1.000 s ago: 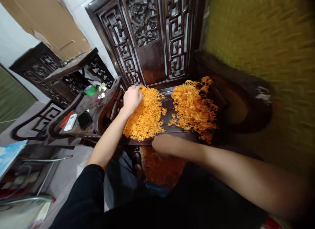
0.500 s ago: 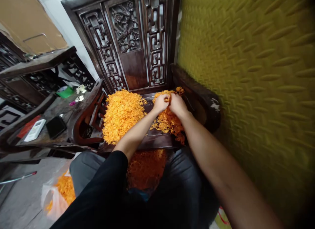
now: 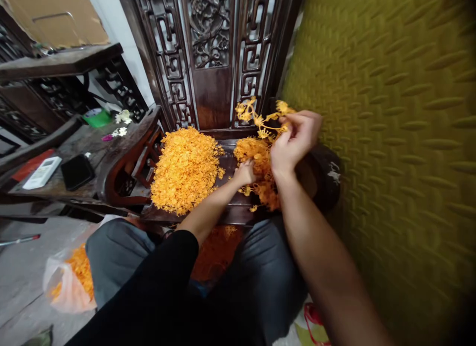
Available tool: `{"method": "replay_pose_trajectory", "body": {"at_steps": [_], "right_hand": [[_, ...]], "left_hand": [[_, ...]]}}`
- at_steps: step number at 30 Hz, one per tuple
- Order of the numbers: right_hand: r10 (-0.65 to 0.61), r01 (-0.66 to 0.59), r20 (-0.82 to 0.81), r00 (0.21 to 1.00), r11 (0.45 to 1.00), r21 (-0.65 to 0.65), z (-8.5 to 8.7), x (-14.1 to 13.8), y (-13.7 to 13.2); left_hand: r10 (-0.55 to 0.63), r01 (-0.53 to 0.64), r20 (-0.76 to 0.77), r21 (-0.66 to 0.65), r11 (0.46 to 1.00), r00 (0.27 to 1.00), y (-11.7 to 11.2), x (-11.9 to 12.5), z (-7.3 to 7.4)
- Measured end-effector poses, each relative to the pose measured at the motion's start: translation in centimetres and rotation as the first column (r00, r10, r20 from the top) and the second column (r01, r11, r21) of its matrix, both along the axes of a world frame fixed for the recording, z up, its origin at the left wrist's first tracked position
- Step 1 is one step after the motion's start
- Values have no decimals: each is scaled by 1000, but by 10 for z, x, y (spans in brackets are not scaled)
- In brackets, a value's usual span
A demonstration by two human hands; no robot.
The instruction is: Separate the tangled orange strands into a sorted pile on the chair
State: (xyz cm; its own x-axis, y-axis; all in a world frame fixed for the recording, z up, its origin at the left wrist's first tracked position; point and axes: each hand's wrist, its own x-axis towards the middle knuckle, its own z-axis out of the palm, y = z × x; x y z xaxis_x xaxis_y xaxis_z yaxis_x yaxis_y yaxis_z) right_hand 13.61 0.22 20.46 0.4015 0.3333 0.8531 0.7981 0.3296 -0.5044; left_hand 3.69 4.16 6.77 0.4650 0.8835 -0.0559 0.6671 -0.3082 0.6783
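Note:
My right hand (image 3: 295,140) is raised above the right pile, pinching a branching orange artificial-flower sprig (image 3: 260,120) whose small flower heads spread out to the left. Lower down, my left hand (image 3: 245,173) is at the left side of a loose, tangled pile of orange sprigs (image 3: 256,150); its fingertips are blurred among them, so I cannot tell whether they grip anything. A larger, denser heap of orange flower pieces (image 3: 186,170) lies to the left on the dark wooden chair seat (image 3: 238,214).
A side table on the left bears a green tape roll (image 3: 97,118), white flowers (image 3: 122,117), a black phone (image 3: 77,172) and a white device (image 3: 42,172). On the floor is a plastic bag (image 3: 70,291) of orange pieces. A yellow textured surface (image 3: 390,113) rises at the right.
My hands were together at the right pile. Now my right hand has lifted up and right with a sprig, and my left hand has come down apart from it. The view has shifted slightly.

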Motion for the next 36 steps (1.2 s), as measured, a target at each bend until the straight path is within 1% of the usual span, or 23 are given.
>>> {"method": "replay_pose_trajectory", "body": {"at_steps": [2,4,6,9,11,13,15,17,18,19,20,22,23,24,26,27,28,29,30,32,34,35,36], "right_hand": [[-80,80,-3,997,994,75,8,2,-1],[-99,104,-41,994,980,169,24,7,-2],[24,-3,-77,997,964,266,46,13,-3],[282,-241,-51,958,889,389,82,11,-10],[334,-288,-26,942,847,446,94,1,-19],[315,-275,-24,949,863,423,92,-13,-30],[310,-288,-24,950,906,310,78,-28,-41],[335,-328,-17,942,929,171,61,-42,-50],[362,-359,-11,932,927,112,53,-50,-53],[396,-396,0,918,916,61,47,-58,-57],[434,-435,21,900,900,18,43,-66,-60],[522,-519,92,848,853,-53,39,-85,-68],[568,-561,143,811,823,-88,38,-94,-73],[611,-598,202,765,791,-128,38,-103,-78],[681,-647,326,655,729,-225,38,-117,-89],[700,-651,384,602,709,-271,38,-122,-96],[705,-645,430,564,701,-304,38,-125,-101],[697,-633,461,549,707,-316,38,-127,-106],[678,-621,473,562,724,-299,39,-127,-110],[618,-601,427,660,775,-195,40,-124,-114],[587,-579,261,766,807,-115,40,-121,-111],[593,-581,157,789,805,-119,40,-120,-108],[613,-600,58,788,786,-150,40,-119,-104]], "left_hand": [[38,-39,-37,-26,999,999,-7,2,-3],[56,-57,-38,-44,997,998,-13,6,-3],[61,-62,-28,-62,996,998,-19,11,0],[61,-58,24,-105,993,998,-22,15,11],[65,-53,85,-140,989,994,-18,6,24],[90,-64,166,-158,985,982,-14,-14,42],[149,-113,244,-155,981,958,-14,-47,63],[214,-182,332,-126,975,919,-25,-85,87],[225,-205,401,-94,974,888,-36,-104,100],[198,-190,556,-73,979,807,-49,-121,112],[120,-112,659,-54,992,743,-64,-135,124],[-8,62,723,-48,997,691,-94,-156,145],[-6,51,758,-35,998,652,-106,-162,153],[27,-8,799,-27,1000,601,-115,-168,159],[140,-151,864,-75,986,484,-124,-179,167],[201,-201,875,-122,972,441,-124,-185,168],[256,-231,873,-171,958,416,-124,-192,168],[300,-248,863,-212,945,406,-123,-199,167],[333,-261,852,-241,935,404,-123,-206,165],[362,-276,845,-267,923,393,-125,-218,160],[358,-267,851,-269,925,385,-130,-225,156],[349,-251,851,-266,931,393,-133,-227,155],[337,-232,849,-261,937,408,-137,-229,155]]}}
